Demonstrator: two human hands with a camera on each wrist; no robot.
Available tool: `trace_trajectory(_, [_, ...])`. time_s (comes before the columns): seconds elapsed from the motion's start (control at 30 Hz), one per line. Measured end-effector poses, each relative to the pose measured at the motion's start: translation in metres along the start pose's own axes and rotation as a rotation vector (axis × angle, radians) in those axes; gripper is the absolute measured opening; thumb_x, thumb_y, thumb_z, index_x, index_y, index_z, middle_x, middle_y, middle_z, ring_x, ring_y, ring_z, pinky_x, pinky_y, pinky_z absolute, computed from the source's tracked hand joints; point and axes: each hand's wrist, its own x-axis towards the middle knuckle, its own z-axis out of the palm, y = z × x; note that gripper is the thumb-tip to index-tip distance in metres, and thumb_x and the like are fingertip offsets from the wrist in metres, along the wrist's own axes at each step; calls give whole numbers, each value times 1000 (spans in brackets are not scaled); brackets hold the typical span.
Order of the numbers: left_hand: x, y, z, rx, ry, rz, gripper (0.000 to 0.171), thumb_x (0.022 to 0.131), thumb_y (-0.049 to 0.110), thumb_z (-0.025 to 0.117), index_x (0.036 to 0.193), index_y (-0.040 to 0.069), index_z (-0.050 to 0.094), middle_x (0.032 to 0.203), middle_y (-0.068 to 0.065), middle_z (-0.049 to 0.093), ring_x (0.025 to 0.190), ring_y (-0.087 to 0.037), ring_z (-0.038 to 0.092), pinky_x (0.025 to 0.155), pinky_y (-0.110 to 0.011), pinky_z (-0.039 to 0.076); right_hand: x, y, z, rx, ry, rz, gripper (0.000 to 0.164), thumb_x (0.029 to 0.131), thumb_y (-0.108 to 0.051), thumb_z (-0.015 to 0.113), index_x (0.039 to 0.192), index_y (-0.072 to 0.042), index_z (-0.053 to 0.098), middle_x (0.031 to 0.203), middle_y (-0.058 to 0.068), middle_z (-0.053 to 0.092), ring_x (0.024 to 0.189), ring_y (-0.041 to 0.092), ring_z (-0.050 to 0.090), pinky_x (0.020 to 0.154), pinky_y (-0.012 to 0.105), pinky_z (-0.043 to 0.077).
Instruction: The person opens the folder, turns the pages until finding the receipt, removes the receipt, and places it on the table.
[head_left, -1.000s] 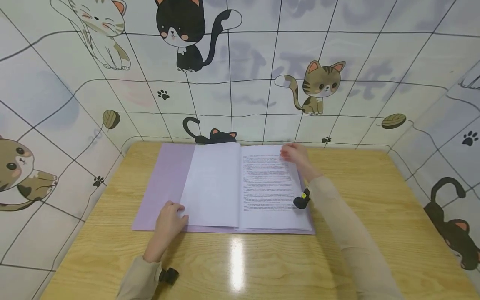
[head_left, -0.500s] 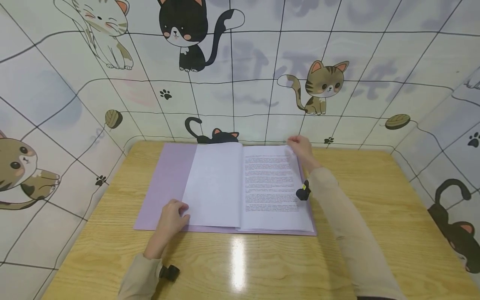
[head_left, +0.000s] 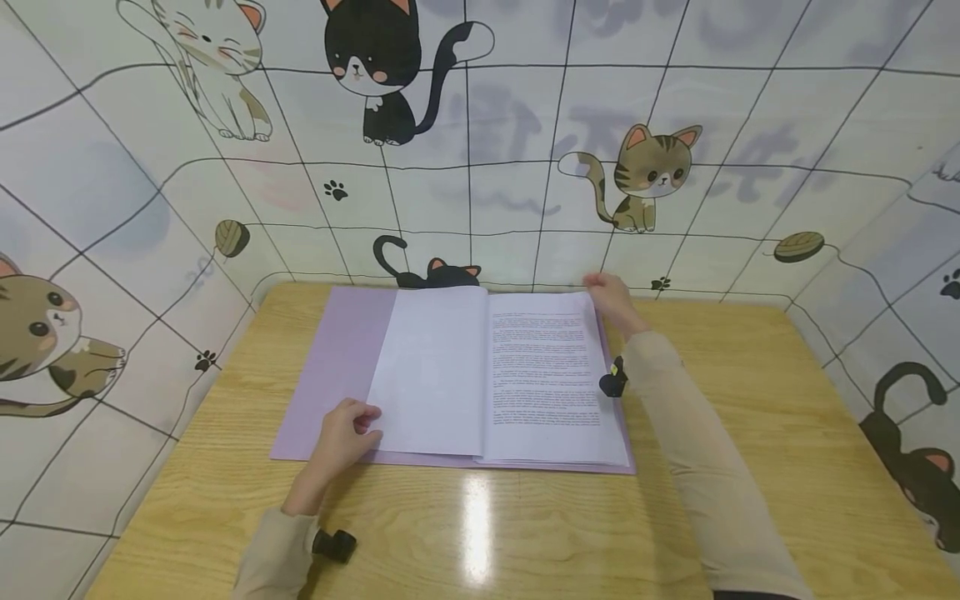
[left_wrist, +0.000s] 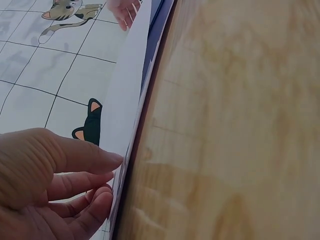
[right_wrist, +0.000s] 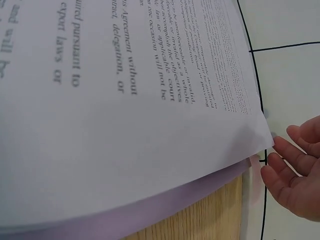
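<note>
An open lilac folder [head_left: 337, 358] lies on the table with white sheets in it. Its left page [head_left: 427, 375] looks blank; the right page [head_left: 551, 375] carries printed text. My left hand [head_left: 341, 437] rests at the lower left edge of the blank page, fingers loosely bent, with a gap between thumb and forefinger. In the left wrist view the left thumb and fingertips touch the sheet's edge. My right hand [head_left: 613, 302] is at the upper right corner of the printed page. In the right wrist view its fingertips [right_wrist: 281, 146] touch that page corner, with the thumb apart.
The wooden table [head_left: 570, 533] extends in front of the folder and to both sides. A wall [head_left: 510, 192] with cartoon cats and grid lines stands close behind, with side walls left and right. Small black cameras [head_left: 335, 546] sit at the wrists.
My right hand has moved right and slightly up from the printed page to its upper right corner. The left hand stays by the lower left edge, its fingers a little more bent.
</note>
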Motion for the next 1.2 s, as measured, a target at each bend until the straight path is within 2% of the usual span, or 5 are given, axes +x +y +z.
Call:
trace_trajectory(0.17, [0,-2,0,-2,-6,2,23,69,-7,70,92,-9,66,87,-13,57,75,-22,56,66,-30,51,1,-1,-1,-12,21,-4,42,92,-6,36,132,3,46,136,21,45,126,35,39,103,46,33])
trace_trajectory(0.43, [1,-1,0,-10,2,-3,23,68,-7,71,91,-9,67,84,-11,57,73,-20,54,64,-25,48,4,0,-2,31,38,2,41,94,-11,40,133,4,44,135,22,45,122,35,41,101,46,36])
trace_trajectory(0.77, [1,2,-1,-22,2,-21,22,68,-9,71,90,-8,67,84,-12,57,72,-21,54,63,-24,47,5,6,0,68,7,52,45,94,-13,42,136,4,40,136,22,43,121,34,42,99,44,37])
trace_trajectory(1.03, [1,2,-1,-24,-1,-30,21,69,-9,71,89,-9,67,83,-13,56,72,-21,54,63,-25,47,-5,3,-3,193,-56,84,43,95,-13,44,133,6,42,128,22,48,108,29,47,90,36,42])
trace_trajectory(1.2, [1,0,0,-28,1,-22,21,68,-9,71,89,-9,67,84,-13,56,72,-21,55,63,-25,48,-10,2,-7,235,-150,124,49,95,-15,45,139,5,35,132,22,45,116,32,47,99,39,39])
